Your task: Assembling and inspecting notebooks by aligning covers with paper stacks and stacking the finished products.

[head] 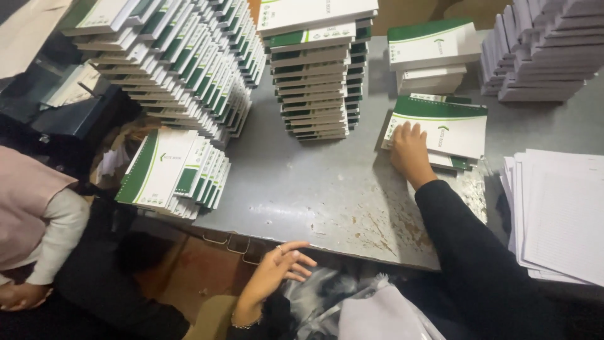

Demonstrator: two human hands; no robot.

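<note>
Looks like most of the stacking is done: tall leaning stacks of green-and-white paper notebooks (314, 69) already fill the back of the grey worn metal counter (302, 189). The right hand (410, 154) lies flat, fingers spread, on the short pile of green-and-white notebooks (443, 129) near the front. The left hand (280, 267) hangs open and empty past the counter's front edge. Loose white ruled sheets (557, 214) sit at the right edge, still uncovered I'd guess. The middle is the only free room.
</note>
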